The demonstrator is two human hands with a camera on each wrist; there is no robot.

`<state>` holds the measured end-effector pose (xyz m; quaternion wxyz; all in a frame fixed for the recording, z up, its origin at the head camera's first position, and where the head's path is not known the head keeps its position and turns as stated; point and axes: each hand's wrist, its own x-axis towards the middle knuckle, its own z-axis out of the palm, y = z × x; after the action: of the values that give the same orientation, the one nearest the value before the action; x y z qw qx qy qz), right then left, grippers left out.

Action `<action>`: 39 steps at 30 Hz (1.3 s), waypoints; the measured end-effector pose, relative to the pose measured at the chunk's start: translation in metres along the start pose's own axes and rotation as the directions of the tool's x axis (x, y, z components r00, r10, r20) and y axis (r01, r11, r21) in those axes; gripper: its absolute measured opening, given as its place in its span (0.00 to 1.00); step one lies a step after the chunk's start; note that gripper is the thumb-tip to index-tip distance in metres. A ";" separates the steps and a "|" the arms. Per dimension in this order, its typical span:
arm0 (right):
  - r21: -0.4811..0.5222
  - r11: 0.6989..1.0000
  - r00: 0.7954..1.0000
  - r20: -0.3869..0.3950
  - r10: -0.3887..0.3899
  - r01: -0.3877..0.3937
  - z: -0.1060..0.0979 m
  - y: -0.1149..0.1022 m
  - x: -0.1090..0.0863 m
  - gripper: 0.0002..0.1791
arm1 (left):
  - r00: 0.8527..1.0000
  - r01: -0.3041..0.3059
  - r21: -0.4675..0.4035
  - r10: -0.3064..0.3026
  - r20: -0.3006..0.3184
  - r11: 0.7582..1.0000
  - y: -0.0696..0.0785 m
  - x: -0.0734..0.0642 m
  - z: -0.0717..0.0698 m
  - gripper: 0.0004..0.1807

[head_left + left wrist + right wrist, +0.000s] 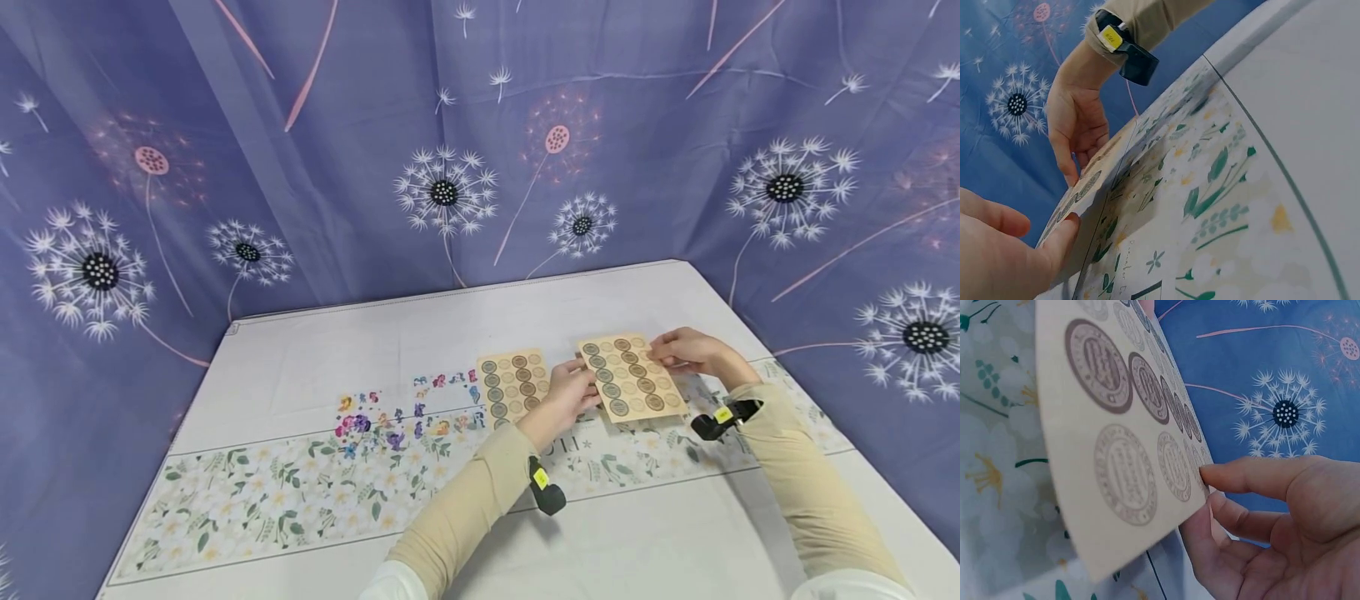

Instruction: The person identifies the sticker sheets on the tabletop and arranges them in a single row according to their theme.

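Observation:
A beige sheet of round brown stickers (628, 379) is held up at a tilt over the table, printed side facing up. My right hand (690, 350) pinches its right edge, with the thumb on the print and other fingers behind, as the right wrist view shows. At the left edge of the same sheet is my left hand (568, 392). In the left wrist view its thumb (1063, 240) overlaps the sheet's border, while the forefinger reaches to the other side of that edge. A second, similar sticker sheet (491, 379) lies on the table, left of my left hand.
Several small colourful cartoon stickers (360, 422) lie farther left, some in a rectangular outline. The white table cover (322, 350) bears a flowered band (247, 508) across it. A purple dandelion-print curtain (337, 167) closes off the back and sides.

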<state>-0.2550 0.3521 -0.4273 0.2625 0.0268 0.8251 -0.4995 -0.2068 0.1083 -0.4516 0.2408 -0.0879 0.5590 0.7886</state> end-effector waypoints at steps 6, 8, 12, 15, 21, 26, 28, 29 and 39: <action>-0.018 1.000 1.000 0.005 -0.018 0.018 0.001 -0.002 0.000 0.26 | 0.997 -0.047 0.066 0.052 -0.065 0.997 -0.002 -0.002 -0.003 0.22; -0.014 1.000 1.000 0.004 -0.012 0.012 0.001 -0.003 0.000 0.26 | 0.995 -0.056 0.073 0.062 -0.077 0.996 -0.002 -0.002 -0.003 0.21; -0.012 1.000 1.000 0.009 -0.011 0.011 0.003 -0.004 0.000 0.27 | 0.993 -0.067 0.113 0.078 -0.087 0.991 -0.002 -0.002 -0.004 0.18; -0.011 1.000 1.000 0.013 -0.016 0.016 0.004 -0.004 0.000 0.27 | 0.991 -0.072 0.142 0.086 -0.098 0.987 -0.002 -0.002 -0.005 0.15; 0.012 0.999 0.999 0.022 -0.047 0.047 0.005 -0.005 0.001 0.26 | 0.983 -0.072 0.167 0.098 -0.153 0.983 -0.002 -0.002 -0.005 0.10; 0.059 0.996 0.998 0.010 -0.062 0.061 0.005 -0.005 0.004 0.21 | 0.980 -0.084 0.168 0.112 -0.164 0.982 -0.002 0.000 -0.006 0.10; 0.063 0.997 0.998 0.004 -0.056 0.055 0.006 -0.006 0.005 0.21 | 0.980 -0.081 0.157 0.108 -0.169 0.984 -0.002 0.001 -0.007 0.10; 0.059 0.997 0.998 0.004 -0.055 0.054 0.006 -0.006 0.006 0.21 | 0.979 -0.081 0.156 0.108 -0.170 0.984 -0.003 0.001 -0.007 0.09; 0.011 0.999 0.999 0.005 -0.043 0.043 0.007 -0.008 0.009 0.26 | 0.974 -0.069 0.161 0.102 -0.204 0.985 -0.001 0.002 -0.010 0.09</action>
<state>-0.2624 0.3400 -0.4279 0.2537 0.0091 0.8222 -0.5094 -0.2092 0.1000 -0.4564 0.1519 -0.1282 0.6433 0.7394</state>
